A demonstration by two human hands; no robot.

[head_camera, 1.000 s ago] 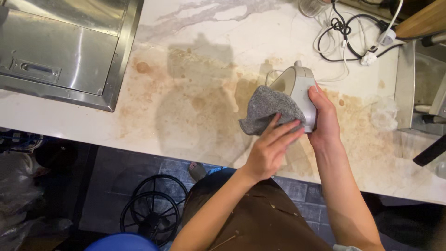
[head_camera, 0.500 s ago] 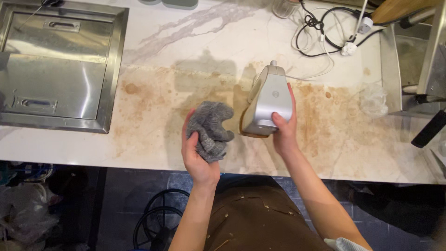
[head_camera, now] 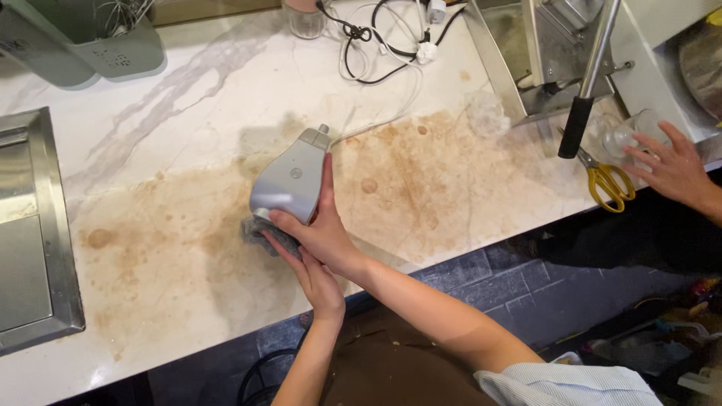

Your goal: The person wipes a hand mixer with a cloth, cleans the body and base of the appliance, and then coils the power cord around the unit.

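A grey, rounded corded appliance (head_camera: 289,179) is tipped up on the stained white marble counter (head_camera: 421,188). My right hand (head_camera: 322,229) grips its lower right side. My left hand (head_camera: 310,274) reaches in beneath my right hand and presses a grey cloth (head_camera: 259,231) against the appliance's bottom end. Most of the cloth is hidden under the appliance and my hands. The appliance's white cord (head_camera: 376,124) runs off toward the back of the counter.
A steel sink (head_camera: 34,240) sits at the left. Tangled cables (head_camera: 383,37) lie at the back. A metal machine (head_camera: 556,60) with a black-handled lever stands back right, beside yellow scissors (head_camera: 609,184) and a glass (head_camera: 628,135) that another person's hand (head_camera: 673,169) reaches toward.
My left hand has brought the cloth from beside the appliance to under its bottom end. The appliance is tipped further over, and the view has shifted right.
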